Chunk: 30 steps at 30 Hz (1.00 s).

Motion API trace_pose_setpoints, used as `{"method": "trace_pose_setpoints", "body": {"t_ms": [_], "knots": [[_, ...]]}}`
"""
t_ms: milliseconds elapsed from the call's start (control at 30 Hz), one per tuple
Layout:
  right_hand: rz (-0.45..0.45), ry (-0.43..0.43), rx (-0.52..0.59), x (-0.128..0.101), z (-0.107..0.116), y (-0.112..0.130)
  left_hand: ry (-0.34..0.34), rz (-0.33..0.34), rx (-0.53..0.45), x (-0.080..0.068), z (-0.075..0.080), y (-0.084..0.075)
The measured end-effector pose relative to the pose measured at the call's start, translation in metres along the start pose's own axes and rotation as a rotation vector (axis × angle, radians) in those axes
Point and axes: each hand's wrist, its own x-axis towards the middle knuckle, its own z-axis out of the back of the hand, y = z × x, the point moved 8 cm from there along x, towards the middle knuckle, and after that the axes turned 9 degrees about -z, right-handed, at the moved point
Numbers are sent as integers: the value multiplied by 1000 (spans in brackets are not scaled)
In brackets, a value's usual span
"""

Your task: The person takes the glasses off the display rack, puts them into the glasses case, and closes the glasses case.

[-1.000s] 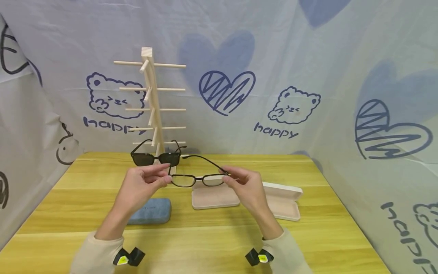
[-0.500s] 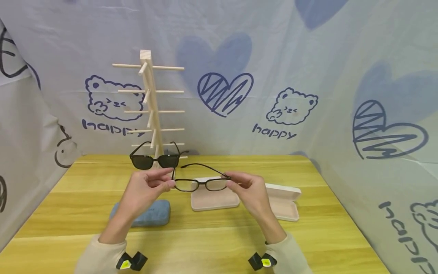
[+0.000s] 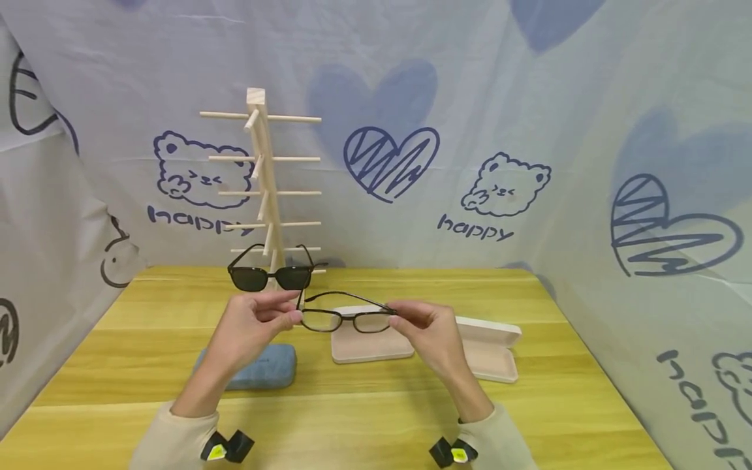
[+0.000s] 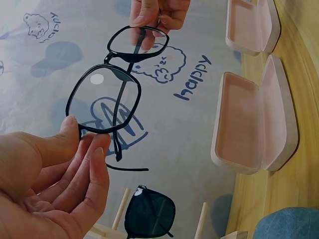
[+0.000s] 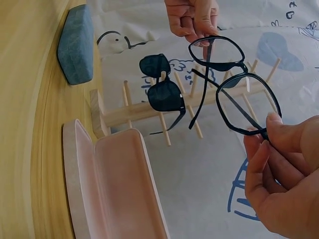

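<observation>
A pair of black-framed eyeglasses (image 3: pixel 348 316) with clear lenses is held up above the table, both temple arms unfolded and pointing away from me. My left hand (image 3: pixel 249 329) pinches the left hinge corner between thumb and fingers. At the opposite corner, my right hand (image 3: pixel 431 333) pinches the frame in the same way. Just behind, black sunglasses (image 3: pixel 252 279) with dark lenses hang on the lowest part of a wooden peg rack (image 3: pixel 266 176). In the left wrist view, the thumb and fingertips of the left hand (image 4: pixel 65 174) meet at the rim.
Two open pale pink glasses cases (image 3: pixel 373 344) (image 3: pixel 496 359) lie on the wooden table (image 3: pixel 364 418), behind and beside my right hand. A closed blue case (image 3: pixel 267 367) lies by my left forearm. A patterned cloth (image 3: pixel 388 85) hangs behind the table.
Both hands have lowered the eyeglasses slightly and shifted them a little to the right. The grip on both corners is unchanged. The head view has moved slightly.
</observation>
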Motion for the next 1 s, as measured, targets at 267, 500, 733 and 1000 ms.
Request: {"method": "trace_pose_setpoints", "body": {"t_ms": [267, 500, 733, 1000], "knots": [[8, -22, -8, -1, -1, -2, 11, -13, 4, 2, -2, -3], [20, -14, -18, -1, -3, -3, 10, -14, -12, 2, -2, -2], [20, 10, -16, -1, -4, -2, 31, 0, -15, 2, -2, 1], [15, 39, -31, -1, -4, -2, 73, 48, -17, 3, -2, 8]]}}
